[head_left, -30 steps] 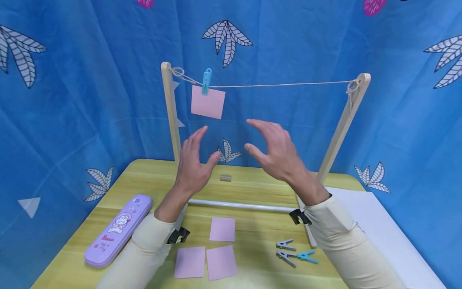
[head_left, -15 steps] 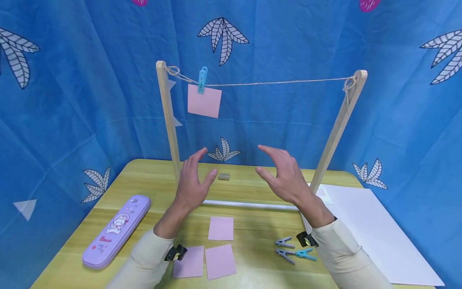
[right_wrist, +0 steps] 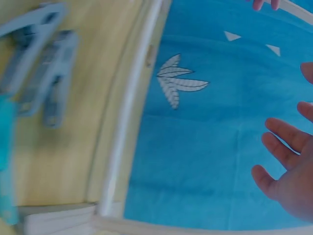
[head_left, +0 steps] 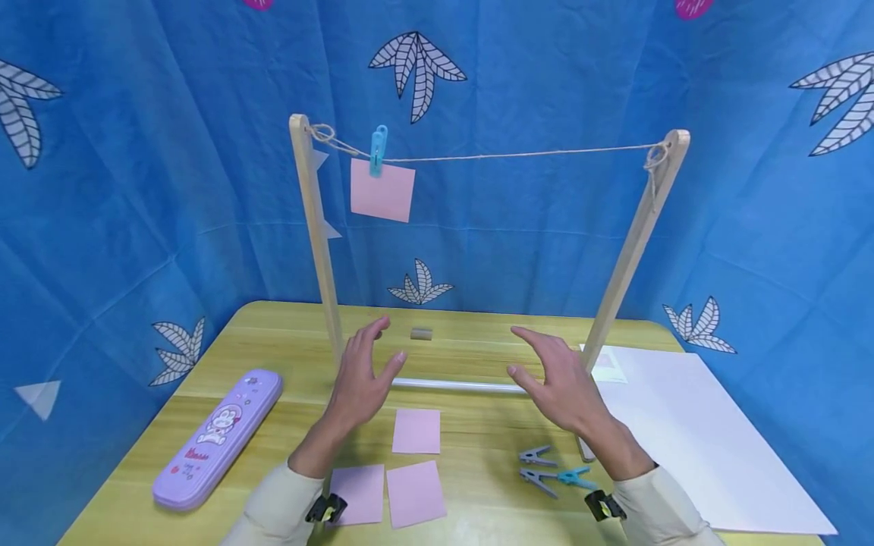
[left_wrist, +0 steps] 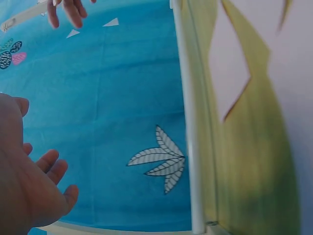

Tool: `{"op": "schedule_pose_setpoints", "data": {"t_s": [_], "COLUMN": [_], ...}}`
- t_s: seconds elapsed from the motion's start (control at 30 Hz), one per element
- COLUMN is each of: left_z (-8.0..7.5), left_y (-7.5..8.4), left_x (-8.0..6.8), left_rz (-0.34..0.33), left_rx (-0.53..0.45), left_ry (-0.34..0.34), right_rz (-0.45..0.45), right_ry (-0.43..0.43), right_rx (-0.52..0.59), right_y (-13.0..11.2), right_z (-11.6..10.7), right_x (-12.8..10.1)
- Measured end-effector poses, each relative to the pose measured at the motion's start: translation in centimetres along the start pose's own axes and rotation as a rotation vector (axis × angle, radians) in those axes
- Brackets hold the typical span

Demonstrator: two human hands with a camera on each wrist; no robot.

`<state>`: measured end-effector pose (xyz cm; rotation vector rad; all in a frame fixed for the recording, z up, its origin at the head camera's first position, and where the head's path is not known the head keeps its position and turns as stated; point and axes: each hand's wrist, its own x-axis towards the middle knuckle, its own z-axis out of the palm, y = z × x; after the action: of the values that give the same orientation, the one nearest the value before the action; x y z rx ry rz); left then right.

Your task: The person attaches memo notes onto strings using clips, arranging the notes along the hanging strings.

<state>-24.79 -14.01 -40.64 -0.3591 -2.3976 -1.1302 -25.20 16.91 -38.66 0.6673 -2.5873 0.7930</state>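
Note:
My left hand [head_left: 360, 383] hovers over the table behind the pink paper squares, fingers relaxed and holding nothing. Level with it on the other side, my right hand [head_left: 565, 383] is likewise empty, above and behind the clothespins. A pink paper square [head_left: 382, 196] hangs from the string [head_left: 512, 156] near its left end, held by a light-blue clothespin [head_left: 377, 148]. Three more squares lie flat on the table, one [head_left: 416, 431] behind the other two. Two grey clothespins [head_left: 539, 481] and a blue clothespin [head_left: 576, 477] lie at front right. The right wrist view shows the grey ones closely.
Two wooden posts [head_left: 316, 227] carry the string, joined low down by a white rod [head_left: 457, 385]. A purple pencil case [head_left: 217, 440] lies at left, a large white sheet [head_left: 710, 440] at right. Behind the rod sits a small grey-brown block [head_left: 421, 334]. Blue curtain surrounds the table.
Both hands have come down from below the string toward the table and spread further apart, staying empty. The hanging paper and clothespin stay on the string; the view has shifted slightly.

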Motion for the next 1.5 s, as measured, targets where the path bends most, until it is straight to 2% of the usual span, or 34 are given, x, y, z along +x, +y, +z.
{"op": "schedule_pose_setpoints", "data": {"t_s": [0.43, 0.7, 1.03, 1.27, 1.37, 1.5], "left_z": [1.2, 2.1, 2.2, 2.2, 2.2, 2.4], "left_y": [-2.1, -2.8, -3.1, -3.1, -3.0, -3.0], "left_x": [-2.3, -3.3, -3.8, -4.1, -4.1, -3.9], "left_rz": [-0.098, -0.181, -0.237, -0.273, -0.256, -0.252], "left_rx": [0.054, 0.123, 0.207, 0.256, 0.306, 0.364], "left_ry": [-0.11, -0.231, -0.445, -0.622, -0.653, -0.653], "right_rz": [0.072, 0.113, 0.084, 0.012, 0.001, -0.014], "right_ry": [-0.106, -0.175, -0.323, -0.358, -0.369, -0.383], "right_rx": [0.025, 0.033, -0.013, -0.082, -0.109, -0.123], "right_y": [2.1, 3.3, 4.3, 4.5, 4.6, 4.7], "right_z": [1.8, 2.4, 2.6, 2.4, 2.5, 2.7], "right_x": [-4.2, -6.2, -8.0, -8.4, -8.6, -8.7]}}
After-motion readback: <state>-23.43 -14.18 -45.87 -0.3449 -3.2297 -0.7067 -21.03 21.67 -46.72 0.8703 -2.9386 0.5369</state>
